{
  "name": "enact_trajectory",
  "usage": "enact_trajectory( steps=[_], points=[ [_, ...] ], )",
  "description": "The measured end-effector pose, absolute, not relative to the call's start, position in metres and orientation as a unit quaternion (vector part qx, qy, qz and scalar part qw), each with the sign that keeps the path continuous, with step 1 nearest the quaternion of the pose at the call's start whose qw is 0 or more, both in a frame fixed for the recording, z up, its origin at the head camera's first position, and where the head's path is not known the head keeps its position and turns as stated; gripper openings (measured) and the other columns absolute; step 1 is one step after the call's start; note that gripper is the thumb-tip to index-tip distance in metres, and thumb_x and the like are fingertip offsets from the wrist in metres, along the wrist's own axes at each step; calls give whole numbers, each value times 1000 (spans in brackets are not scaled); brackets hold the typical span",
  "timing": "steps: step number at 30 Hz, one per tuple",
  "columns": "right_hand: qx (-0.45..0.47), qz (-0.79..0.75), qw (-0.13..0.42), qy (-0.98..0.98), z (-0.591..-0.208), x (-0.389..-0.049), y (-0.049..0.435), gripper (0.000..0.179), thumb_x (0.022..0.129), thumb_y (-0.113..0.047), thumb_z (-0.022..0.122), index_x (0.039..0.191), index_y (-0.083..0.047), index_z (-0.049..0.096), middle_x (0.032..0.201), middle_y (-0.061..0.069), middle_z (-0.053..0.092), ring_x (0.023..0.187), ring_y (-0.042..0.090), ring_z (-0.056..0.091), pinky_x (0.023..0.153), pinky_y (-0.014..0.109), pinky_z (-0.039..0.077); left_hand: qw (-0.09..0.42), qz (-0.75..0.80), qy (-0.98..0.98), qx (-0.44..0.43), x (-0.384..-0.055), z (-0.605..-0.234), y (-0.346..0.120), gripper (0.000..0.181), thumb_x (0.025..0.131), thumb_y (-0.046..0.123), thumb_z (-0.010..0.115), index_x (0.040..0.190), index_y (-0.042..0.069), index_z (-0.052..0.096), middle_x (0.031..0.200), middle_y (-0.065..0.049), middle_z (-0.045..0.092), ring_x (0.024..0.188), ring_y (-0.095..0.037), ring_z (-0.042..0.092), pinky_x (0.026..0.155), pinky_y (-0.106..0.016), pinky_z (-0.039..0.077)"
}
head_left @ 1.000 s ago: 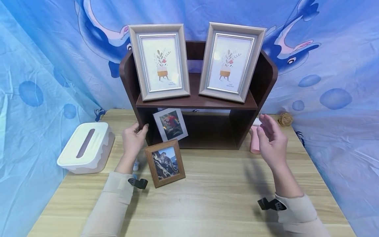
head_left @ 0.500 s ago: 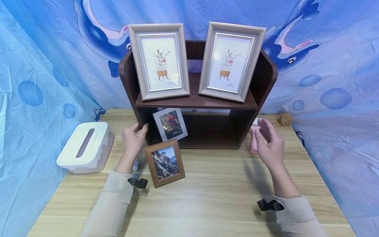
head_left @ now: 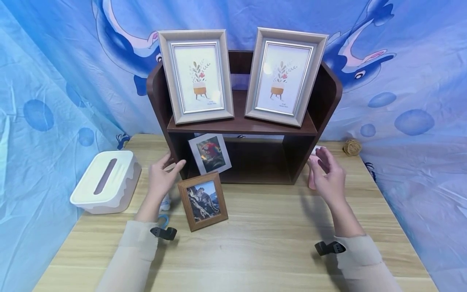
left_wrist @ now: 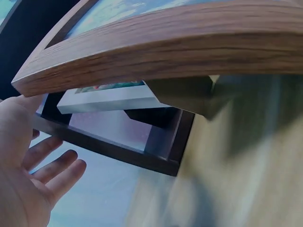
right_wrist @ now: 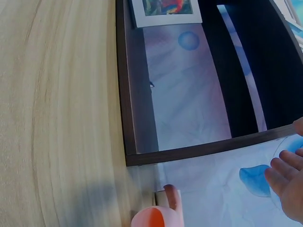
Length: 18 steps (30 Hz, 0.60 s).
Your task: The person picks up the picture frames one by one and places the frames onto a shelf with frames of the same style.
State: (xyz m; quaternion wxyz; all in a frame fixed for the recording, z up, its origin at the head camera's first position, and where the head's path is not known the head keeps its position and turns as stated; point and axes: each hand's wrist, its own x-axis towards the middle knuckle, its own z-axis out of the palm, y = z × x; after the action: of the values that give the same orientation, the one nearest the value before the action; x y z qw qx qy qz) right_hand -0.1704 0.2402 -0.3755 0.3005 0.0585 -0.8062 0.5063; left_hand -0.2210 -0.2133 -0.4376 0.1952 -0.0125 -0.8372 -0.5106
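A dark brown two-tier shelf point(head_left: 238, 128) stands between my hands. My left hand point(head_left: 160, 178) is beside its left side panel, fingers and thumb spread apart. In the left wrist view, the left fingers point(left_wrist: 59, 172) are outside the panel and hold nothing. My right hand point(head_left: 330, 178) is near the right side panel, fingers loosely bent, nothing in its grasp. Two beige picture frames point(head_left: 228, 81) lean on the upper tier. A white-framed parrot picture point(head_left: 210, 153) stands in the lower tier at left. In front of it stands a brown wooden photo frame point(head_left: 223, 202) with a snow leopard picture.
A white tissue box point(head_left: 106, 182) sits at the left. Past the right hand is a pink object point(right_wrist: 158, 217) with a round opening, and farther back a twine ball point(head_left: 352, 147). A blue ring point(head_left: 163, 221) and a small white item point(head_left: 165, 204) lie by the left forearm.
My left thumb has parted from the fingers, and the left hand has shifted slightly left and down. The right hand has moved a little left toward the shelf. The frames have stayed put.
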Motion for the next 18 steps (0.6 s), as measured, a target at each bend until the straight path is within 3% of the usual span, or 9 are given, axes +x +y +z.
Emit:
enact_trajectory(
  steps=[5,10,14,18],
  points=[
    [59,506,293,-809,-379,-176,241,43,93,9,63,134,17,52,130,31,62,121,31,61,102,51,48,175,-522,-835,-12,-206,-447,-219,60,97,33,70,146,3,52,132,-21,64,124,-35,60,97,-43,54],
    [72,508,294,-806,-382,-182,240,45,92,9,64,134,19,50,130,33,61,120,45,59,102,53,48,186,-521,-833,4,-189,-449,-221,52,101,32,64,145,4,54,134,-15,65,124,-30,62,100,-49,52],
    [65,528,280,-799,-387,-190,240,46,92,8,65,135,17,50,130,33,61,121,44,59,103,54,48,180,-515,-838,4,-176,-450,-221,50,103,32,61,144,4,55,134,-11,65,122,-27,63,99,-41,53],
    [40,541,255,-801,-399,-204,243,50,93,3,67,139,12,50,130,32,61,120,42,60,102,43,51,162,-518,-840,4,-166,-454,-218,51,104,33,59,145,3,53,136,-11,64,122,-28,63,98,-34,53]
  ],
)
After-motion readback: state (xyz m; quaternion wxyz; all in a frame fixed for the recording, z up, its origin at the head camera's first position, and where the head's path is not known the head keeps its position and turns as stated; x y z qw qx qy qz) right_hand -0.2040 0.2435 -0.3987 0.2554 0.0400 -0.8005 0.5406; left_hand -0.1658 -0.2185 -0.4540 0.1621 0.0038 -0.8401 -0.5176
